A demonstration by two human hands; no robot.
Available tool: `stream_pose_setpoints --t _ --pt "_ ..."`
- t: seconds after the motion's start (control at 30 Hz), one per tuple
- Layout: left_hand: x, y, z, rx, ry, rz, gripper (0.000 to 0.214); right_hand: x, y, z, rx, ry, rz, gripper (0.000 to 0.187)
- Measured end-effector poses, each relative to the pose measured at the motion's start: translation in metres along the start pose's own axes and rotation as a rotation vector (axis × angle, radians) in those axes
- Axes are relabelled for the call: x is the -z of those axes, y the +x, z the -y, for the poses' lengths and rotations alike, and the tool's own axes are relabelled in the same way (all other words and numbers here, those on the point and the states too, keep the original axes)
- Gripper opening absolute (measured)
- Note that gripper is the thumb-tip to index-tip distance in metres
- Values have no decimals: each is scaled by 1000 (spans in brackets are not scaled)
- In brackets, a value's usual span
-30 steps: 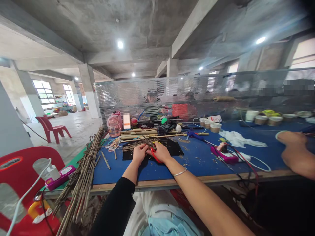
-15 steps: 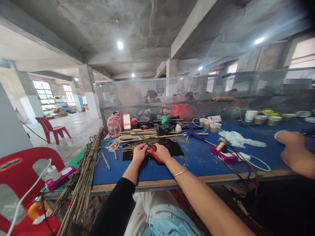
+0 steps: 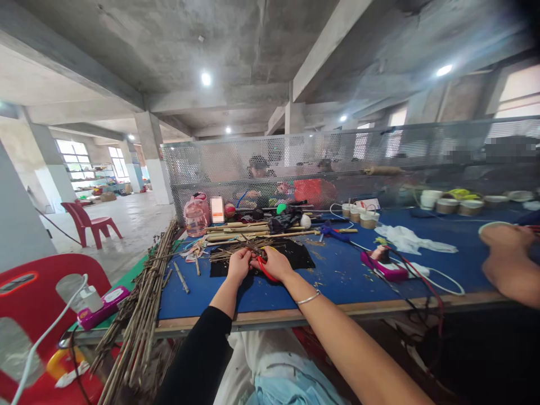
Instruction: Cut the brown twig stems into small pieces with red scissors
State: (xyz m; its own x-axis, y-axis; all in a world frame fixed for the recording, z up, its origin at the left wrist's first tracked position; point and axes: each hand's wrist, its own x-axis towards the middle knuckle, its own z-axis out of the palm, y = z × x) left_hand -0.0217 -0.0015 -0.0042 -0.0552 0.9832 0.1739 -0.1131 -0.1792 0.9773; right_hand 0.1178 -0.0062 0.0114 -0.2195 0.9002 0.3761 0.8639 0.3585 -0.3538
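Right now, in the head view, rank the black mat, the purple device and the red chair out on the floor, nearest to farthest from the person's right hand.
1. Black mat: directly under the right hand.
2. Purple device: on the table, to its right.
3. Red chair: out on the floor, far left.

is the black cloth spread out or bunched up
Spread out: the black cloth lies flat on the blue table; over it the left hand pinches twigs and the right hand grips red-handled cutters.
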Motion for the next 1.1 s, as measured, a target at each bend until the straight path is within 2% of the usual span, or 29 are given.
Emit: stream_pose_setpoints --t 0.3,0.53,0.87,1.1 --pt "-4 -4 -5 0 13 -36 22 0 1 0 -43 -1 8 48" --pt "0 -1 2 -3 173 -144 23 0 0 2 -36 -25 -1 48" --pt "2 -3 -1 -41 245 -132 26 0 1 -1 -59 -59 22 53" --pt "0 -2 -2 15 122 -142 26 1 1 0 -70 -61 38 51"
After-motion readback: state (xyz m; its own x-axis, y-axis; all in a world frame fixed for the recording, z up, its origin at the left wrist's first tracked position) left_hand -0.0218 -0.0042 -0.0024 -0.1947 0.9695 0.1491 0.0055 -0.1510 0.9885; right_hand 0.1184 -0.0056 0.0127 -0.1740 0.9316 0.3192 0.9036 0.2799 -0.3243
